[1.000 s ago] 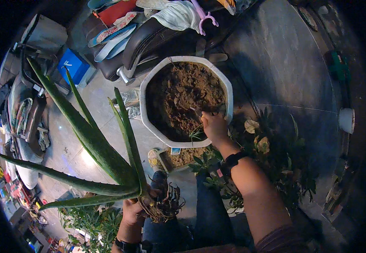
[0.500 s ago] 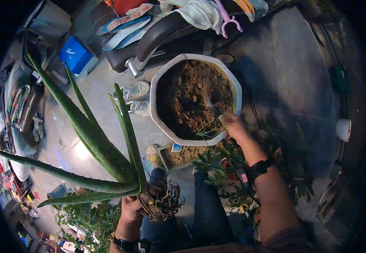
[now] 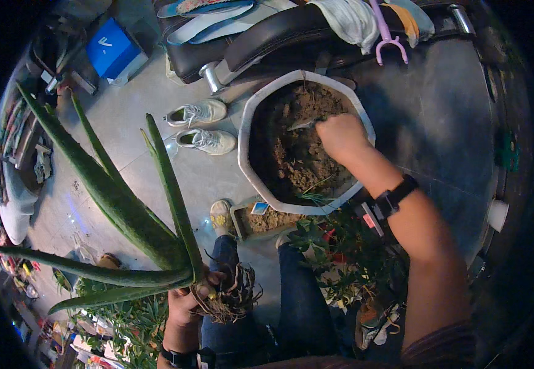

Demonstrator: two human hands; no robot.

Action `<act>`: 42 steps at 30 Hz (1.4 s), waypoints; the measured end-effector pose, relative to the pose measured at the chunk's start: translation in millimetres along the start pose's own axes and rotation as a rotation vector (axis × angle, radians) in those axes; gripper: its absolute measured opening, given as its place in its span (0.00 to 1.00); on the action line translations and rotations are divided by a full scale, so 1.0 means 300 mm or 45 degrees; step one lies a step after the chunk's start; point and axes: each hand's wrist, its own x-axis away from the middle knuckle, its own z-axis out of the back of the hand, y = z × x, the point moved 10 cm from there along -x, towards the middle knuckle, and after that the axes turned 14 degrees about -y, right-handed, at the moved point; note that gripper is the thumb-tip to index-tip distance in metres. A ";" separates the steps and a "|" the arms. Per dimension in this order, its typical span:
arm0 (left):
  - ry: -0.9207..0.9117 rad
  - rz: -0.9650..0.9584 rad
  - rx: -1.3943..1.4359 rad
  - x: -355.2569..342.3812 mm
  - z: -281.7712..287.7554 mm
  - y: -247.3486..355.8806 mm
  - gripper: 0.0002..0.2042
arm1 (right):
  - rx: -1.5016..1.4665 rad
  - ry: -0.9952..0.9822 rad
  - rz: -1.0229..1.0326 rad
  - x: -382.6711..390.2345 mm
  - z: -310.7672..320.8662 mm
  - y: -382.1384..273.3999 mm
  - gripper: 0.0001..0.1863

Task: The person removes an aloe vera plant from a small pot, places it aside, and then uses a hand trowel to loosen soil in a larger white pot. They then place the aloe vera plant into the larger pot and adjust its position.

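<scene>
My left hand [image 3: 184, 305] is closed round the base of a large aloe plant [image 3: 125, 227]. Its long green leaves point up and left, while the bare tangled roots [image 3: 233, 296] hang over my knees. Ahead of me stands a white many-sided plant pot [image 3: 246, 144] of loose brown soil [image 3: 300, 161]. My right hand [image 3: 342, 138] reaches over its right side, fingers wrapped round a small trowel [image 3: 300, 125]. The trowel's blade points left over the soil; the fist hides its handle. A tuft of thin green leaves [image 3: 317, 198] lies at the pot's near edge.
A shallow tray [image 3: 238, 222] of soil sits between my feet, against the pot. Left of the pot stand white sneakers [image 3: 205, 141] and a blue box [image 3: 114, 52]. Leafy plants [image 3: 340, 270] grow beside both legs. A dark padded bench [image 3: 279, 40] lies beyond.
My right hand has moved farther over the pot with the trowel, whose blade has swung to point left. The view has shifted a little. The aloe stays in my left hand.
</scene>
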 end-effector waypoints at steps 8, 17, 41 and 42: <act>0.022 -0.074 0.083 -0.075 0.059 0.050 0.21 | 0.105 -0.299 0.059 -0.157 -0.051 -0.006 0.09; 0.143 -0.161 0.203 -0.126 0.108 0.152 0.22 | 0.170 -0.601 0.142 -0.260 -0.083 -0.234 0.11; 0.220 -0.230 0.206 0.156 0.210 0.026 0.22 | 0.280 0.043 0.095 0.069 -0.340 -0.107 0.23; 0.208 -0.261 0.214 0.158 0.193 0.030 0.22 | 0.272 -0.058 0.075 0.089 -0.369 -0.082 0.23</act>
